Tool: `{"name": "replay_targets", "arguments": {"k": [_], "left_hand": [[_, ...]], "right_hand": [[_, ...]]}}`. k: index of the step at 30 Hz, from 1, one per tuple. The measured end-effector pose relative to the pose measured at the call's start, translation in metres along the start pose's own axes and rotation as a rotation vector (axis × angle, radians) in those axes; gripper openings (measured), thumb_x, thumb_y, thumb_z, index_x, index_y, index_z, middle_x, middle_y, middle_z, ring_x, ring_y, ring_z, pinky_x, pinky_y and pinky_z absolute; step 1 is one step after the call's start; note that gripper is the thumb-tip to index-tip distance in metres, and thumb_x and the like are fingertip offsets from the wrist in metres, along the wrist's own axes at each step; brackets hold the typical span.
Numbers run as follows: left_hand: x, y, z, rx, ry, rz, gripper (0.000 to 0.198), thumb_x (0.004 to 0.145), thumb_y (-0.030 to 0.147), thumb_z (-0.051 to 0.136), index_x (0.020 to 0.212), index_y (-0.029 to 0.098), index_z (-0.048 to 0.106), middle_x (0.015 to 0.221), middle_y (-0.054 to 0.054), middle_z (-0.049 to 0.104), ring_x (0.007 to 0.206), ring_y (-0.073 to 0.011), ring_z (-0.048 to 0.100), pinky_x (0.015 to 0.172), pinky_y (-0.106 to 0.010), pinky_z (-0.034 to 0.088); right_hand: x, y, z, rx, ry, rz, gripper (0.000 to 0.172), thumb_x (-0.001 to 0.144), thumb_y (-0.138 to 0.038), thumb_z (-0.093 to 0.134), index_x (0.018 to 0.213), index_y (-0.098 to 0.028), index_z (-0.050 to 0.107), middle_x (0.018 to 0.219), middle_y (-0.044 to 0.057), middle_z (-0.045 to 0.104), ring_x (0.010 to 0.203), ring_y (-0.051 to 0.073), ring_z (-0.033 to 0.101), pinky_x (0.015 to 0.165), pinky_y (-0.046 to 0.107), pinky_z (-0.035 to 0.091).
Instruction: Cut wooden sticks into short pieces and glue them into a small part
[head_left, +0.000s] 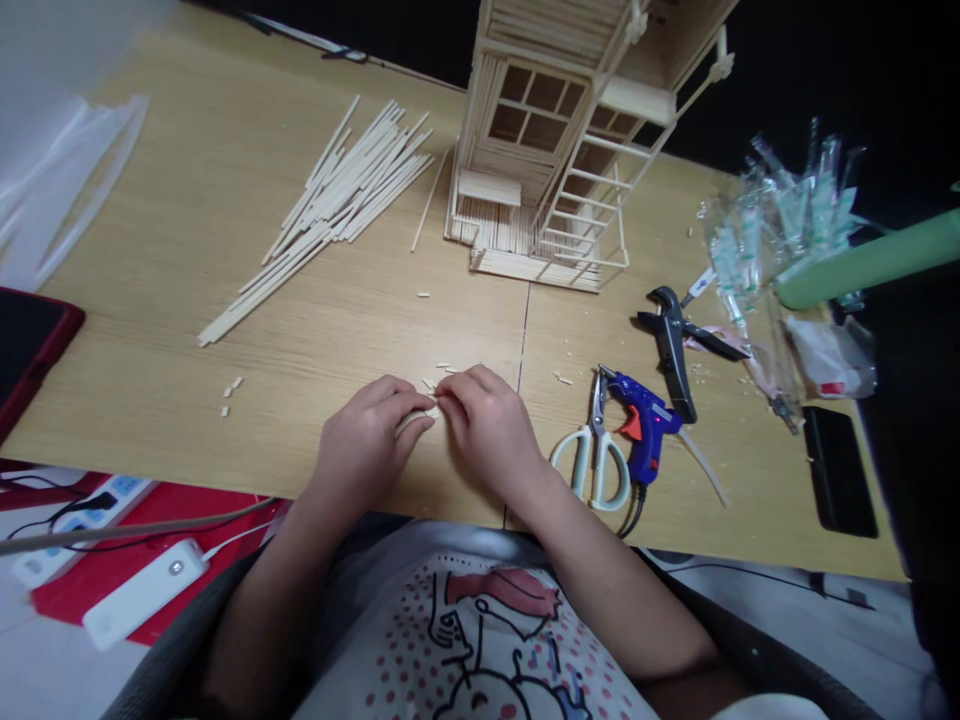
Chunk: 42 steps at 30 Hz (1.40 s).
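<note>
My left hand (367, 430) is closed, thumb against fingers, on a short, thin wooden stick (414, 416) near the table's front edge. Right beside it, my right hand (489, 420) pinches at the stick's end, and its fingertips hide what exactly lies between them. Small cut stick pieces (428, 384) lie just beyond the fingertips. Farther off stands a model house (517, 150) built of wooden sticks, with a ladder and a windowed wall. A pile of long wooden sticks (352, 190) is spread to its left.
Right of my hands lie white-handled scissors (598, 450), a blue glue gun (643, 420) and a black cutter tool (671, 350). Clear plastic wrappers (780, 220), a green tube (870, 260) and a black phone (840, 470) are farther right. A red-edged device (34, 350) sits at left.
</note>
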<state>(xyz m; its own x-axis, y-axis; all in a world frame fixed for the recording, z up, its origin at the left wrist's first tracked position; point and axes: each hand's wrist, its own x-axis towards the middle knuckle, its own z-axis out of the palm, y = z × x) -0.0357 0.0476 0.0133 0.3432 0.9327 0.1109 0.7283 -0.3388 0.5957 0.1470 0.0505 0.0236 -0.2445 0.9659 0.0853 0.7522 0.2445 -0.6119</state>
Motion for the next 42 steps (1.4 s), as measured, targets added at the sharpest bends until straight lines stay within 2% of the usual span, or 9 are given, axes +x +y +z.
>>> {"name": "replay_targets", "arguments": {"k": [10, 17, 22, 31, 37, 42], "left_hand": [[-0.0029, -0.0040, -0.0001, -0.108, 0.054, 0.013, 0.014, 0.096, 0.027, 0.066, 0.104, 0.020, 0.075, 0.100, -0.005, 0.073, 0.098, -0.0189, 0.069, 0.088, -0.032, 0.054], [-0.0042, -0.0073, -0.0010, -0.091, 0.101, -0.001, 0.013, 0.094, 0.024, 0.067, 0.104, 0.018, 0.074, 0.097, -0.005, 0.072, 0.088, -0.0173, 0.068, 0.081, -0.030, 0.055], [-0.0043, -0.0066, 0.0016, -0.024, 0.132, -0.013, 0.018, 0.097, 0.020, 0.062, 0.110, 0.018, 0.074, 0.100, -0.006, 0.072, 0.097, -0.0189, 0.068, 0.089, -0.032, 0.055], [-0.0022, -0.0041, 0.0040, -0.019, 0.127, -0.001, 0.021, 0.100, 0.023, 0.057, 0.114, 0.020, 0.072, 0.102, -0.006, 0.071, 0.099, -0.0193, 0.067, 0.090, -0.033, 0.054], [-0.0007, -0.0020, 0.0040, -0.012, 0.124, 0.001, 0.018, 0.100, 0.024, 0.056, 0.105, 0.022, 0.073, 0.097, -0.005, 0.069, 0.095, -0.0192, 0.067, 0.085, -0.033, 0.054], [-0.0031, -0.0011, 0.0027, -0.042, 0.122, 0.010, 0.016, 0.099, 0.023, 0.057, 0.102, 0.021, 0.072, 0.096, -0.004, 0.069, 0.094, -0.0188, 0.067, 0.086, -0.033, 0.054]], "right_hand": [[0.0031, -0.0032, 0.0021, -0.035, -0.025, 0.020, 0.025, 0.103, -0.018, 0.049, 0.096, -0.018, 0.072, 0.094, 0.009, 0.069, 0.088, 0.023, 0.063, 0.079, 0.034, 0.049], [0.0062, -0.0002, 0.0011, -0.015, -0.038, 0.035, 0.024, 0.103, -0.016, 0.049, 0.096, -0.019, 0.072, 0.095, 0.008, 0.069, 0.090, 0.023, 0.063, 0.081, 0.033, 0.048], [0.0061, -0.0001, 0.0032, -0.073, -0.065, 0.011, 0.025, 0.103, -0.017, 0.048, 0.097, -0.019, 0.072, 0.095, 0.008, 0.068, 0.089, 0.023, 0.063, 0.078, 0.033, 0.047], [0.0064, -0.0031, 0.0018, -0.051, -0.061, 0.004, 0.024, 0.103, -0.018, 0.048, 0.101, -0.019, 0.072, 0.098, 0.010, 0.069, 0.092, 0.024, 0.063, 0.082, 0.034, 0.049], [0.0082, -0.0038, 0.0006, -0.068, -0.085, -0.003, 0.029, 0.103, -0.017, 0.046, 0.097, -0.021, 0.074, 0.096, 0.009, 0.068, 0.088, 0.023, 0.063, 0.077, 0.033, 0.049], [0.0081, -0.0027, -0.0035, 0.042, -0.101, 0.020, 0.027, 0.101, -0.014, 0.049, 0.096, -0.020, 0.075, 0.097, 0.008, 0.069, 0.091, 0.021, 0.064, 0.081, 0.032, 0.050]]}}
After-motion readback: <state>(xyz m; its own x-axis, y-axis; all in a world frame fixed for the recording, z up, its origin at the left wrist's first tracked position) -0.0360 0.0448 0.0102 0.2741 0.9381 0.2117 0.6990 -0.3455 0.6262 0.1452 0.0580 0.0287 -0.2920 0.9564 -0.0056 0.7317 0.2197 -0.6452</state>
